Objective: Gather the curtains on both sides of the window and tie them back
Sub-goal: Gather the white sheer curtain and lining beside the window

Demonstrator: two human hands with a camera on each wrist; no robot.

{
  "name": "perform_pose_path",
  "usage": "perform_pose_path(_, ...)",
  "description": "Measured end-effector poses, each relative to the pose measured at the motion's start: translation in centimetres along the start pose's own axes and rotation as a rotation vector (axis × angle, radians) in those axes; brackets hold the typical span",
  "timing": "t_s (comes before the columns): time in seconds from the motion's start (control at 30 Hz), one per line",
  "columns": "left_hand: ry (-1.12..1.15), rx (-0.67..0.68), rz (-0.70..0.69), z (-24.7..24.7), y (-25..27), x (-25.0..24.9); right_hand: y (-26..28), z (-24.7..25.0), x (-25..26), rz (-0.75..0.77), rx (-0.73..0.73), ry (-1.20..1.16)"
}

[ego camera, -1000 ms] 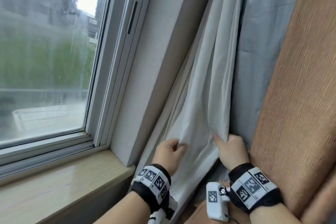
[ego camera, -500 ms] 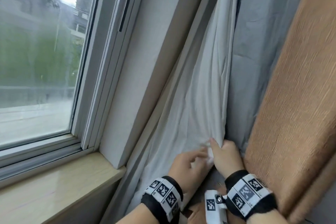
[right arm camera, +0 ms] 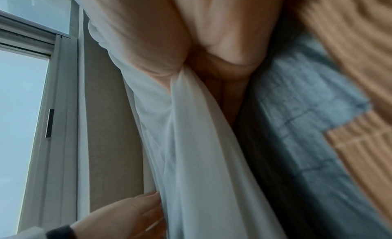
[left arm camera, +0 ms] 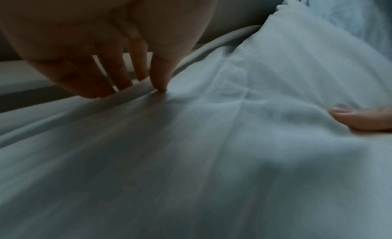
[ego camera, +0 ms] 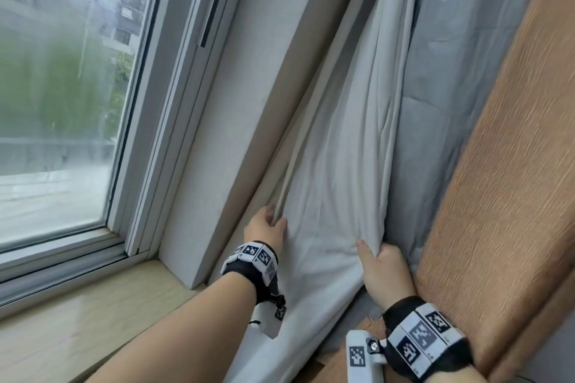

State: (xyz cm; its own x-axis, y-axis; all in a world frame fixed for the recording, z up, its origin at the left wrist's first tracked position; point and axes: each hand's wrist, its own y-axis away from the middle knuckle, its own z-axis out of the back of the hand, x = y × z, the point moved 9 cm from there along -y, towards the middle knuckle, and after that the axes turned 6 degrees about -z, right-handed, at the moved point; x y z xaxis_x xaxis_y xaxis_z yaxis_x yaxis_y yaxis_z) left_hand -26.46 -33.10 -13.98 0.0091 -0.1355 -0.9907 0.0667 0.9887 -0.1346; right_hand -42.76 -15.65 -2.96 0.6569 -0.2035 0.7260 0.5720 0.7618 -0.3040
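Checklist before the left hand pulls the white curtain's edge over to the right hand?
1. Right hand grips a fold of the white curtain: ok.
2. Left hand at the curtain's window-side edge, thumb in front: ok.
3. Left fingers pinching that edge: cannot tell.
4. White curtain bunched: not ok, spread between the hands.
5. Orange curtain held: not ok, neither hand holds it.
6. Tieback in view: not ok.

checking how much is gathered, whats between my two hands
Only a spread, wrinkled stretch of the white curtain lies between the left hand and the right hand; the head view shows it.
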Motion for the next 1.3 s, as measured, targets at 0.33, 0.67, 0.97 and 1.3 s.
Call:
perform_pose_path(0.33, 0.171, 0.112, -0.339, -3.1, 7.0, -5.3, -1.1, 0.5, -0.5, 0.016, -0.135, 0.114)
perform_pose_path(0.67, -0.170, -0.075, -0.061, -0.6, -1.5, -0.5, -2.0, 0.8, -1.5, 0.007, -0.124, 0.113)
perform_pose_path(0.97, 0.089, 0.110, -0.497, -5.8, 11.0, -7.4, -3.4, 0.2, -2.0, -0.030, -0.117, 0.030)
perform_pose_path(1.3, 0.126, 0.419, -0.548, -9.8, 13.5, -7.3, -2.5, -0.1, -1.4, -0.011, 0.050, -0.215)
